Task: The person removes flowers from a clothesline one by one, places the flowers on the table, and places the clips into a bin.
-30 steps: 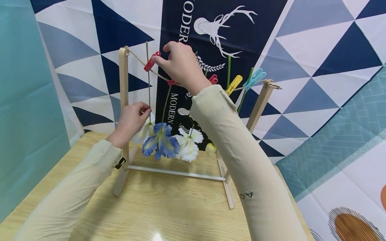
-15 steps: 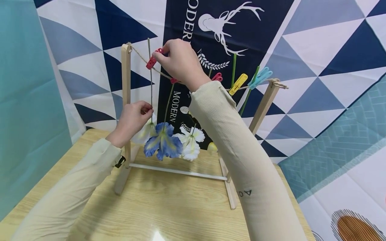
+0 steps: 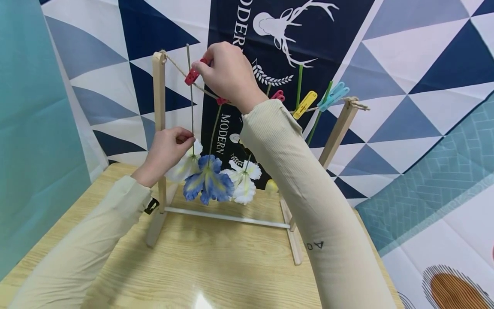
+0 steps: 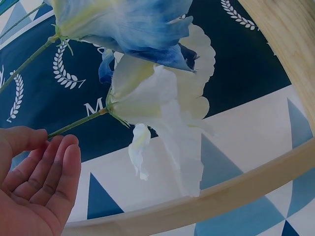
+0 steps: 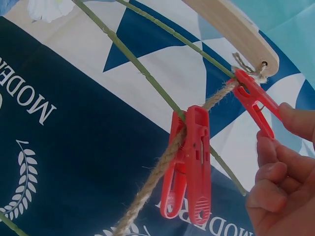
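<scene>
My left hand (image 3: 167, 148) pinches the thin green stem (image 4: 78, 121) of a white artificial flower (image 4: 147, 93) that hangs head down. In the head view this flower (image 3: 186, 166) sits partly behind a blue iris-like flower (image 3: 208, 182). Up at the twine, my right hand (image 3: 231, 73) pinches the handles of a red clothespin (image 5: 255, 102) between thumb and fingers. The clothespin's nose is at the twine (image 5: 152, 179) and the stem near the left post. Beside it, another red clothespin (image 5: 198, 167) clips the blue flower's stem to the twine.
The twine runs between two wooden posts (image 3: 159, 94) of a stand on a wood-grain table (image 3: 216, 266). Further right hang another white flower (image 3: 244, 182) and a yellow bud (image 3: 271, 187). Yellow (image 3: 305, 105) and light-blue clothespins (image 3: 334, 96) hold green stems.
My right thumb and fingers have closed in on the red clothespin's handles and moved slightly up. My left hand keeps its pinch on the stem. The head view has shifted a little.
</scene>
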A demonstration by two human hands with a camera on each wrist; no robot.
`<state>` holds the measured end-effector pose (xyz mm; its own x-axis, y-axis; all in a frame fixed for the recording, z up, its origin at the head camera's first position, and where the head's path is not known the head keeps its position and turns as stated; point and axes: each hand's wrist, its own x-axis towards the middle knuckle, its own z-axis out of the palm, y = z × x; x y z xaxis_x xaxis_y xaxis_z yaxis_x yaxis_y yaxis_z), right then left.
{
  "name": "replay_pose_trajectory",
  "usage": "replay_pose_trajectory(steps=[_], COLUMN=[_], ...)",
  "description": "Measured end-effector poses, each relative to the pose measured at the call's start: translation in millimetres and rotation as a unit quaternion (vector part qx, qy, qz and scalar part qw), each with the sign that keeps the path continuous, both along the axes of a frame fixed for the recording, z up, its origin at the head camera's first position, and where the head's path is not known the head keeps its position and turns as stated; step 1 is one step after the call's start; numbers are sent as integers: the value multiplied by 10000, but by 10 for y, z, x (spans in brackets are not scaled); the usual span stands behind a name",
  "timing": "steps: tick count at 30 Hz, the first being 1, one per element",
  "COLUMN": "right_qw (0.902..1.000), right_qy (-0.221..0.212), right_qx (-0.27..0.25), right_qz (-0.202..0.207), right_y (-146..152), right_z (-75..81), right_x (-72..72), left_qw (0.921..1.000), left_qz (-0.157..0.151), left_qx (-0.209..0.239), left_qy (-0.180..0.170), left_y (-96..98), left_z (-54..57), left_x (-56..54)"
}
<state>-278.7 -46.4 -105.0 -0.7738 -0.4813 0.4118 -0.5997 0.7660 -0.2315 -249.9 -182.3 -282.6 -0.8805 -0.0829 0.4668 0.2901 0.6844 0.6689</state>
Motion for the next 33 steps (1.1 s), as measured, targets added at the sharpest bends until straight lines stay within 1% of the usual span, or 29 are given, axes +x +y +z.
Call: replay_pose_trajectory(steps=[10, 15, 21, 28, 33], right_qw=[9996, 9990, 9960, 9896, 9846], right_qy=[100, 193, 139, 357, 338], right_qx=[-268, -392, -866, -1341, -1668], right_qz=[25, 33, 147, 375, 389], right_y=[42, 69, 109, 138, 163], right_z=[-12, -35, -88, -124, -131], right_x=[5, 8, 12, 29, 35], left_qw=[10000, 10000, 10000, 9999, 9998], left_qz=[-65, -43, -1, 24, 102], left_qx=[-26, -38, -26, -27, -101], left_qy=[-28, -4, 34, 121, 160], left_y=[5, 19, 39, 10, -20], left_z=[17, 24, 30, 17, -3], left_x=[-5, -3, 12, 28, 47])
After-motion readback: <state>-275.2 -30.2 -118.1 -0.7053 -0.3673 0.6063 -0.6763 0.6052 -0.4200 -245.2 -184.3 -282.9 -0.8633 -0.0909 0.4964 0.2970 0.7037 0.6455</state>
